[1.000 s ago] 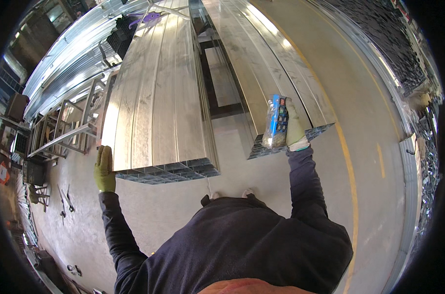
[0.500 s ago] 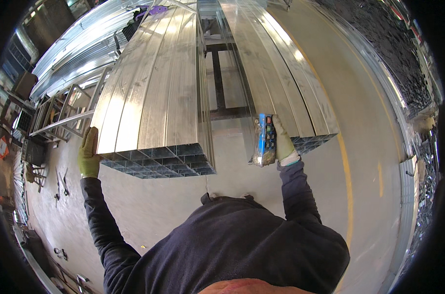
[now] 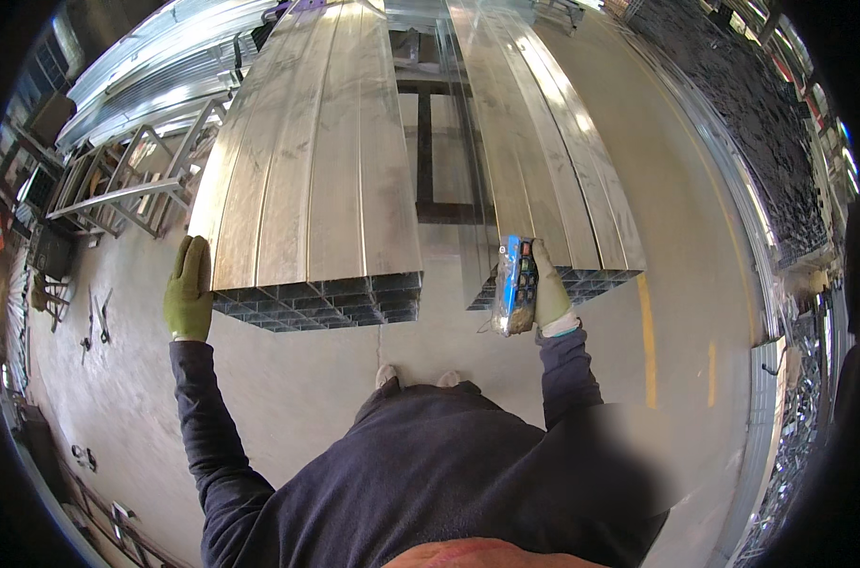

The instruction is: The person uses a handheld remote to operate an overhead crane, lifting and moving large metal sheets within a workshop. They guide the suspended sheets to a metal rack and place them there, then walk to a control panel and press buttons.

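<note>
My left hand (image 3: 188,292), in a green work glove, lies with its fingers stretched against the outer side of the left stack of square metal tubes (image 3: 312,189), close to their open ends. In my right hand (image 3: 553,293), also gloved, is a blue remote control (image 3: 519,279) with a dark keypad, wrapped in clear plastic. It is held upright at the near end of the right tube stack (image 3: 544,161). My right fingers are partly hidden behind the remote.
Both stacks rest on a dark metal frame (image 3: 424,142). On the left stand a metal rack (image 3: 132,194) and long sheet-like profiles (image 3: 165,85). Tools (image 3: 97,322) lie on the floor at left. A yellow floor line (image 3: 649,341) and piled metal (image 3: 799,454) are at right.
The view has shifted a little, and my shoes now show below the stacks. My left hand still rests at the left stack, and my right hand keeps hold of the remote control.
</note>
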A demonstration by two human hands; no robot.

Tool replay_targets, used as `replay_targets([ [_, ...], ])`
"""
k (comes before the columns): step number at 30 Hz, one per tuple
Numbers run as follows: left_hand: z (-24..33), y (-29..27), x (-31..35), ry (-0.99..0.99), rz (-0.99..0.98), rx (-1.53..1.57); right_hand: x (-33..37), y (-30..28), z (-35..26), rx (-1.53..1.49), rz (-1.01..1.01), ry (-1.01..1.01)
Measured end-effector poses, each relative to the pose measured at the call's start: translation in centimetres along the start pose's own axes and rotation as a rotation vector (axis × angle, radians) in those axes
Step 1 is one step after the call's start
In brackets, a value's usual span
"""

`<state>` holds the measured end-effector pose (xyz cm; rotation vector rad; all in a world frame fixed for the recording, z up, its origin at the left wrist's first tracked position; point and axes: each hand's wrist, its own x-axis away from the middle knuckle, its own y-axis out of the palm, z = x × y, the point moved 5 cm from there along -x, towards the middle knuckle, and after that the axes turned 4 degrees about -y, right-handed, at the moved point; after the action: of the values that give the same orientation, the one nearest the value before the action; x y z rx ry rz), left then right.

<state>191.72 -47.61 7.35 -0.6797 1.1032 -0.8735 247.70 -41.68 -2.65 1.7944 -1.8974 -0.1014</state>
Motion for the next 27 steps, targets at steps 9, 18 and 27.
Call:
replay_targets([
  [9, 1.0, -2.5, -0.8, 0.320, 0.029, -0.161, 5.1, 2.3, 3.6, 0.025, 0.129, -0.102],
  [18, 2.3, -3.7, -2.7, 0.481, 0.051, 0.267, 14.4, 7.4, 9.9, -0.012, 0.334, -0.163],
  [27, 3.8, -6.9, -7.5, 0.515, 0.128, 0.330, 20.6, 9.7, 15.5, -0.025, 0.338, -0.164],
])
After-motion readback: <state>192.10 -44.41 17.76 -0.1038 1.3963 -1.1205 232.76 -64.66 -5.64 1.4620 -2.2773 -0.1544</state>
